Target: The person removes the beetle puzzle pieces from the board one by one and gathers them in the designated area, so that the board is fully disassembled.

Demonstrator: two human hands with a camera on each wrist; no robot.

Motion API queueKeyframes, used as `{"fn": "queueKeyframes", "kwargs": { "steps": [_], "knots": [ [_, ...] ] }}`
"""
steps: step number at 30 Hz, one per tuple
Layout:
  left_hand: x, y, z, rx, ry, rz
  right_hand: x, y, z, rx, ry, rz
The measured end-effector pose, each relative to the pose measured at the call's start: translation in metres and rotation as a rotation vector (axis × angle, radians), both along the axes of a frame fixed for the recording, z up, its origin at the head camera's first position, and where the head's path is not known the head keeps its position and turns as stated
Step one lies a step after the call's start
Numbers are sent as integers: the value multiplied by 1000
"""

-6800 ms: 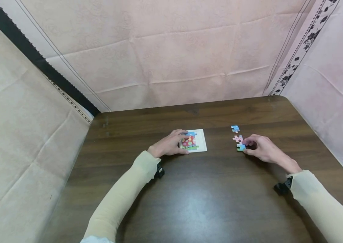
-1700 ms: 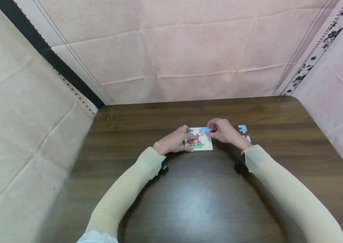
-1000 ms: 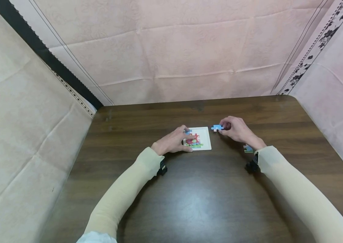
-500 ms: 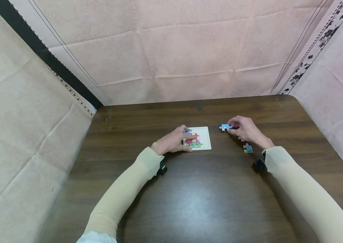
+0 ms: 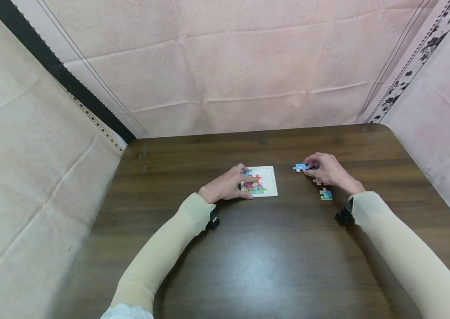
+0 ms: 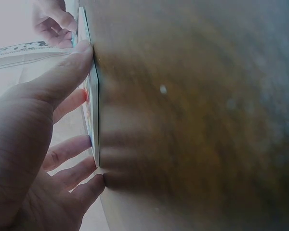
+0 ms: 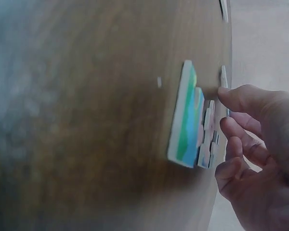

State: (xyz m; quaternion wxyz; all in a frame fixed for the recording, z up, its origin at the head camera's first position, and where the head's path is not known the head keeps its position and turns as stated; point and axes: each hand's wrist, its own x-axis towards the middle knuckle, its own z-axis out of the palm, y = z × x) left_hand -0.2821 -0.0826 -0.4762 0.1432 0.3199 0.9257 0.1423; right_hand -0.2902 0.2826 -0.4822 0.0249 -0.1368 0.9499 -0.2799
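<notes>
A white puzzle tray (image 5: 270, 181) is laid on the brown counter (image 5: 225, 266), toward its far side, and its left part is filled with a red and green picture (image 5: 254, 185). The tray's left side is covered by the left hand (image 5: 226, 184), whose fingers are spread apart, with the thumb set at the near edge and the other fingers rested farther over the tray. Well to the right of the tray, a blue puzzle piece (image 5: 300, 167) is pinched between the thumb and fingers of the right hand (image 5: 328, 170); whether it is touched to the counter cannot be told. Just nearer, a pink piece (image 5: 317, 182) is partly hidden by that hand, and nearer again a green and blue piece (image 5: 326, 194) is laid flat. Both arms are covered by pale sleeves (image 5: 165, 252). Beyond the counter, a pale cloth (image 5: 248, 66) is hung, edged at left by a dark band (image 5: 54, 62).
</notes>
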Motion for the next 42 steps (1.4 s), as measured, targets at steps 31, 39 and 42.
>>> {"fn": "queueKeyframes", "kwargs": {
  "steps": [31,39,42],
  "knots": [
    [0,-1,-1,5,9,-10,-9,4,8,30,-126,2],
    [0,0,-1,7,6,-7,-9,3,8,35,-121,7],
    [0,0,-1,3,5,-3,-8,3,9,32,-117,10]
  ]
}}
